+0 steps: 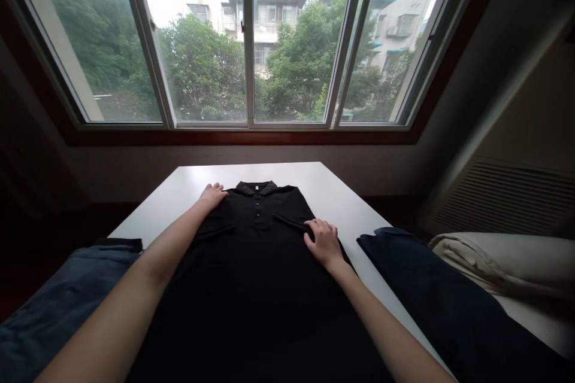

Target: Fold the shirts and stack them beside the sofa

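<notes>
A black short-sleeved polo shirt (260,275) lies spread out front side up, its buttoned collar at the far end. Both sleeves are laid inward over the chest. My left hand (212,195) rests at the shirt's left shoulder, fingers stretched out and slightly apart. On the right, my right hand (324,242) lies over the sleeve's outer edge, with its thumb apart from the gently bent fingers. Neither hand shows a pinch on the cloth. The shirt's lower hem runs out of view.
Under the shirt is a white table (287,172). Blue-grey folded clothing (85,278) lies at the left edge. Dark navy clothing (431,281) lies on the right, beside a beige folded cloth (516,257). A wide window (249,72) stands behind the table.
</notes>
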### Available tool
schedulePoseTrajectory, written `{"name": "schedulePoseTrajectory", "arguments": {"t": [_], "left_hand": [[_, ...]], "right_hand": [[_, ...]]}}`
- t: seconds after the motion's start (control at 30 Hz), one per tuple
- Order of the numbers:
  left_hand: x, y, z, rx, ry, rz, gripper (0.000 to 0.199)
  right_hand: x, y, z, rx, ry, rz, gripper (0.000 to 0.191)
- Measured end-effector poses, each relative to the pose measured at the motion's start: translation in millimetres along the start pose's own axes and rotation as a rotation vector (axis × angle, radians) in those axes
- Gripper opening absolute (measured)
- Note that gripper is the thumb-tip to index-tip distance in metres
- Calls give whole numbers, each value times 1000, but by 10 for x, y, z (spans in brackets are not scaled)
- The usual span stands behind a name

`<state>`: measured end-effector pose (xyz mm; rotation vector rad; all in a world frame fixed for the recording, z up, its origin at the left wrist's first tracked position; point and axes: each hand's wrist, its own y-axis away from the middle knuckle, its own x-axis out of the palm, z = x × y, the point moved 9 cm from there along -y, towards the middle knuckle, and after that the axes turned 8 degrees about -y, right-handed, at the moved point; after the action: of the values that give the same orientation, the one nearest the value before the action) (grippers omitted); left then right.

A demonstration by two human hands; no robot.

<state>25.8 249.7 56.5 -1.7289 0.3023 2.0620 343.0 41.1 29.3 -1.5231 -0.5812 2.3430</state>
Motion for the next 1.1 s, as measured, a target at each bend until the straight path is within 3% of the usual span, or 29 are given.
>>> {"name": "schedulePoseTrajectory", "arguments": {"t": [0.2, 0.43, 0.63, 0.73, 0.8, 0.97, 1.1], "left_hand": [[42, -220, 192, -10, -83, 2, 26], [88, -264, 491, -100, -151, -39, 28], [142, -40, 370, -242, -82, -191, 32], [264, 190, 214, -223, 67, -241, 35], [432, 312, 169, -207, 135, -196, 42], [836, 380, 309, -303, 168, 54, 58], [753, 293, 253, -299, 52, 114, 58]], "right_hand": [[-21, -8, 0, 9, -27, -8, 28], [3, -22, -18, 33, -28, 14, 29], [-5, -22, -3, 41, -20, 18, 28], [-17, -21, 6, 42, -17, 14, 28], [-19, -19, 6, 46, -14, 14, 28], [-26, -6, 35, 34, -7, 3, 27], [-134, 2, 39, 34, -87, -88, 22]]}}
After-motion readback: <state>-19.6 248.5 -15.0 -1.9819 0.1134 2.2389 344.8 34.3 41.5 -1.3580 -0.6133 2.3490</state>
